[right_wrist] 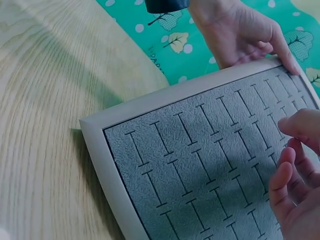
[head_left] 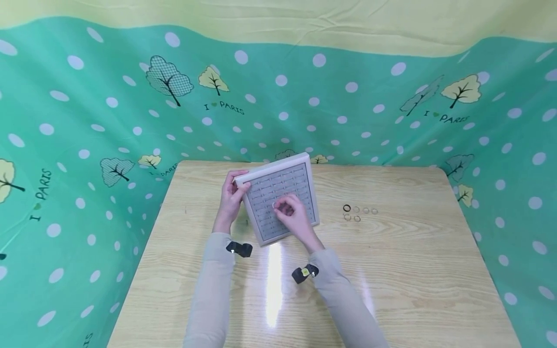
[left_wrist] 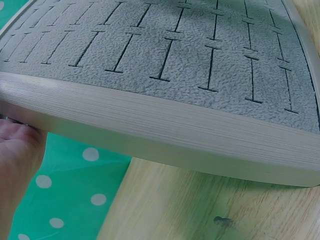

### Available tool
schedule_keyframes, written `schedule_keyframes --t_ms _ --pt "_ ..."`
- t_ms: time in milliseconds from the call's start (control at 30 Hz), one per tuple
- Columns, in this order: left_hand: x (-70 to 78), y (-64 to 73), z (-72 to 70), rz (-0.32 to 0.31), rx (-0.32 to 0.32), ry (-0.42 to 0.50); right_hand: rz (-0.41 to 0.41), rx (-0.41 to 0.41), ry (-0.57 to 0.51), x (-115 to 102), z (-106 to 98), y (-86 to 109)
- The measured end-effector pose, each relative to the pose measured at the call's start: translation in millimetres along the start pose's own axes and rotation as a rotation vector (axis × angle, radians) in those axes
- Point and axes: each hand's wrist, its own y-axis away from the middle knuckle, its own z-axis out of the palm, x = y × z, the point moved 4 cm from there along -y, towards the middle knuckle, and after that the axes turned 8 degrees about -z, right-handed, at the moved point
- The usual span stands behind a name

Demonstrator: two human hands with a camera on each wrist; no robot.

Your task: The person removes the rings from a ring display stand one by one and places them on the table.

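Observation:
A ring display tray [head_left: 283, 203] with a pale frame and a grey plush insert is held tilted over the table. Rows of I-shaped slits [left_wrist: 165, 60] run across the insert. My left hand [head_left: 230, 195] grips the tray's upper left corner, thumb on the frame and fingers behind it. Over the insert, my right hand [head_left: 293, 212] pinches a small pale ring [head_left: 274, 205] between thumb and index finger. In the right wrist view, the right fingers [right_wrist: 295, 175] are bent close above the slits, and the ring is hidden there.
Several thin rings [head_left: 366, 210] and one dark ring [head_left: 346, 208] lie in two short rows to the right of the tray. The wooden table [head_left: 413, 270] reaches back to a green dotted curtain [head_left: 278, 111], which also hangs on both sides.

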Motion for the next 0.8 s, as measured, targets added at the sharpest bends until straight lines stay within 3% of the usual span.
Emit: schedule_keyframes --t_ms 167,333,800 --pt "-0.5 0.1 0.4 0.003 -0.002 0.000 0.049 -0.006 -0.011 11.3 -6.4 6.5" --pt "0.3 0.2 0.7 -0.001 -0.004 -0.002 0.094 0.057 0.006 38.5 -14.6 17.9" --pt "1.6 0.1 0.5 -0.025 -0.004 0.008 0.245 0.184 0.051 69.5 -51.3 42.2"
